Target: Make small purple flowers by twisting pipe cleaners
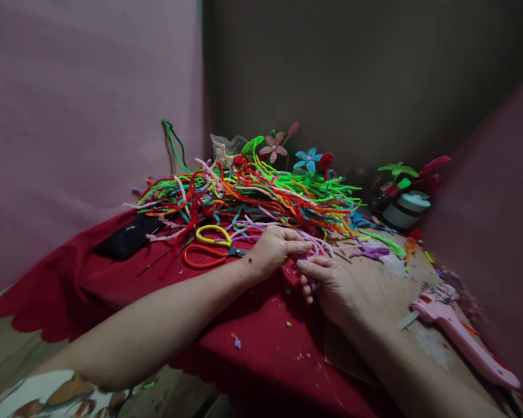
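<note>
Left fingers [297, 247] and right fingers [314, 270] pinch purple stems [318, 246] above red cloth [261, 342].

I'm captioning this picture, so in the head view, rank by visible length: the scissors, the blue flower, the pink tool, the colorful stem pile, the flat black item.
1. Colorful stem pile
2. Pink tool, which looks nearer
3. Scissors and flat black item: too alike to rank
4. Blue flower
</note>
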{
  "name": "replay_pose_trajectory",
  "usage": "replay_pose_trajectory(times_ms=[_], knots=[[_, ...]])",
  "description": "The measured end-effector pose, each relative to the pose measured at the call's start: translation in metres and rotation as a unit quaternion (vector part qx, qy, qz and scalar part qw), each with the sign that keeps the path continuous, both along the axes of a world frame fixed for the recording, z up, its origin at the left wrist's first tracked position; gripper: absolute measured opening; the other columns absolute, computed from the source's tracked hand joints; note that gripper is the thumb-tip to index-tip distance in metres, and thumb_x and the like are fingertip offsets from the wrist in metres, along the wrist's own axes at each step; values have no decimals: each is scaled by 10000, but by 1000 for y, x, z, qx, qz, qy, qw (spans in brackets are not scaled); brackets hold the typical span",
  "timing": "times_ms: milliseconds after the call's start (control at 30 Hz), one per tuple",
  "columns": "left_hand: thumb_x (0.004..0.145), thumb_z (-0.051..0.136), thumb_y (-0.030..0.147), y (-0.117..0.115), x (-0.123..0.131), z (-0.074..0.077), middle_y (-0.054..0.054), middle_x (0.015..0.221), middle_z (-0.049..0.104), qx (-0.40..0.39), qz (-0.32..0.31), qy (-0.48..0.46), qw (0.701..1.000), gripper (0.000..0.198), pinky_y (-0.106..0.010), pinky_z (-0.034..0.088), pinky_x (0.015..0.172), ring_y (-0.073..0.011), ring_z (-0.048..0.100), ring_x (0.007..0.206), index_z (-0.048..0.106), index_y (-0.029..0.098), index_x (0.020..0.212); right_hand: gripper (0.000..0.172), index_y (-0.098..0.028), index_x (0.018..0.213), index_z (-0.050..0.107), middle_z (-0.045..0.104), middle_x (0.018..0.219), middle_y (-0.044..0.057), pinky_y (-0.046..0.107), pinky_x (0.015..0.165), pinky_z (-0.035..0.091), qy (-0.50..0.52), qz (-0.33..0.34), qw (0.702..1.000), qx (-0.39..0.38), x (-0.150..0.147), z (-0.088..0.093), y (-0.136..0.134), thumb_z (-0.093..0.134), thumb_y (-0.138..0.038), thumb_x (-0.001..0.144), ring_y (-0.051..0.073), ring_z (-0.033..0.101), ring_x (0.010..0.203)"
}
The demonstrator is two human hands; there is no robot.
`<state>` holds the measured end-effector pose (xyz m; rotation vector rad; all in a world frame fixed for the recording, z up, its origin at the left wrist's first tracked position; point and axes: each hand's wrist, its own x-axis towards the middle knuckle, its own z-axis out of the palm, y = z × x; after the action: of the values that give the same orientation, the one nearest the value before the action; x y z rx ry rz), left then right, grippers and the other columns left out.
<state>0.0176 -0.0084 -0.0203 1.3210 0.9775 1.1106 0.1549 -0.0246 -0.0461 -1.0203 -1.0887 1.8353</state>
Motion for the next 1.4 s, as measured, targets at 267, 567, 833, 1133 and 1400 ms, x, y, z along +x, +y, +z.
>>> replay_pose_trajectory(times_ms=[267,567,833,1133,1400], knots=[[712,604,453,11,-10,2,58,535,439,-5,3,-13,1000,331,-185,192,370,-20,301,376,600,126,759,237,-157,624,562,550,500,-28,182,378,344,29,-56,998,8,2,2,2,721,-332,625,67,463,398],[651,686,265,8,-5,-1,21,616,565,6,-74,12,997,284,-157,269,396,-27,405,438,617,100,872,175,-179,741,637,567,582,-23,214,466,365,56,-103,991,65,6,1,10,694,-318,653,85,461,484],[637,647,180,9,0,-2,-1,632,624,80,-12,39,996,74,-213,444,585,-92,554,586,632,111,659,161,-204,744,610,591,608,-2,245,463,379,66,-56,992,89,4,-4,11,587,-363,730,139,528,545],[694,581,216,12,-3,-8,18,612,573,143,-17,149,978,122,-202,385,574,-84,493,586,607,126,615,113,-198,692,607,570,622,-19,238,492,379,45,-89,988,120,6,0,12,646,-304,680,105,464,509],[739,545,265,14,-6,-7,33,541,506,103,-50,184,976,161,-197,327,470,-71,441,471,575,127,662,132,-150,634,597,532,510,-26,210,429,336,-17,-107,988,112,6,9,7,681,-252,644,76,447,429]])
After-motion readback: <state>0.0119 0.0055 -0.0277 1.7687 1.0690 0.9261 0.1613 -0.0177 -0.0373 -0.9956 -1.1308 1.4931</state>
